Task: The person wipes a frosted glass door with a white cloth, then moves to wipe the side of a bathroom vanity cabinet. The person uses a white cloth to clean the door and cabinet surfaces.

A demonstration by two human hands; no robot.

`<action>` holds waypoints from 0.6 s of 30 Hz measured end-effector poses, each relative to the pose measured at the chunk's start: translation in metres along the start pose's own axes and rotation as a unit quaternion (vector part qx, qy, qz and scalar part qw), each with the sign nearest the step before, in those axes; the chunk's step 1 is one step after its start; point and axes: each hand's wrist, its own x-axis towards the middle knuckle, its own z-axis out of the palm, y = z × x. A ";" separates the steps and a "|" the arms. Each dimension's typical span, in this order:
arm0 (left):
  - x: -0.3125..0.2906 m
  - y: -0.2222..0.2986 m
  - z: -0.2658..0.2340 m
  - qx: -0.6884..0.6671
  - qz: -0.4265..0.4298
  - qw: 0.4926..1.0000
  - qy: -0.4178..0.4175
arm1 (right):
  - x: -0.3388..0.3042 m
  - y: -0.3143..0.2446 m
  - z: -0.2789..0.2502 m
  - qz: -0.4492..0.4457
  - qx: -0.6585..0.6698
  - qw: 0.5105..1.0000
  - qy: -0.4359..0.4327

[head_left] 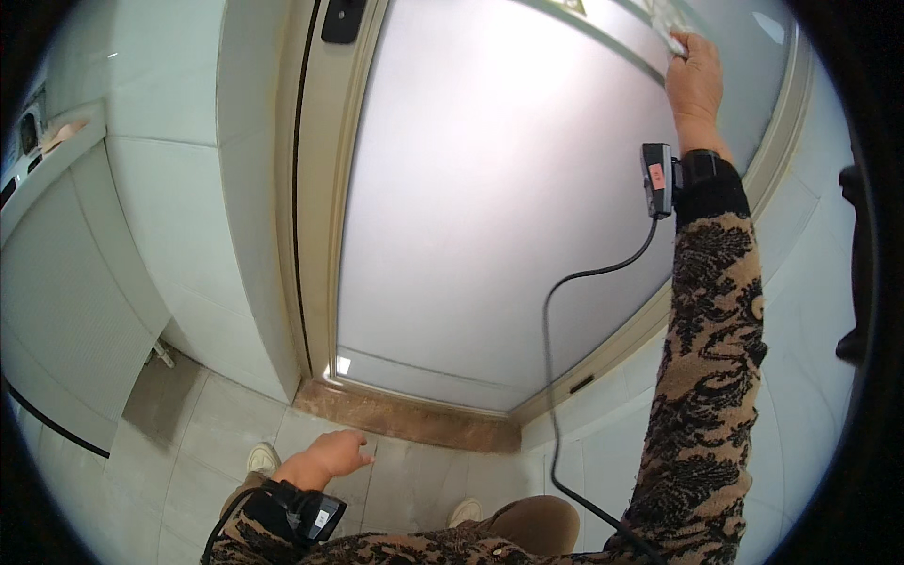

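My right hand is raised high at the upper right, its fingers closed on a crumpled whitish cloth. The cloth lies against the frosted glass door, close to its right side and a pale band; part of it blurs into the bright glass. Low on the left, my left hand hangs in the air over the floor tiles. Its fingers are slightly bent and apart, with nothing visible in them, and it stays well away from the door.
A beige frame surrounds the door, with a black lock plate at upper left. Beneath runs a brown stone sill. A white ribbed appliance stands left. A black cable hangs from the device on my right wrist.
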 end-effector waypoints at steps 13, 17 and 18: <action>-0.004 0.079 -0.097 -0.026 0.058 0.827 0.558 | -0.276 -0.100 -0.021 -0.011 0.241 0.957 -0.161; -0.047 0.093 -0.242 0.164 0.069 0.622 0.763 | -0.339 -0.101 -0.065 -0.058 0.366 0.883 -0.288; -0.061 0.088 -0.281 0.211 0.081 0.573 0.788 | -0.344 -0.106 -0.069 -0.076 0.364 0.866 -0.333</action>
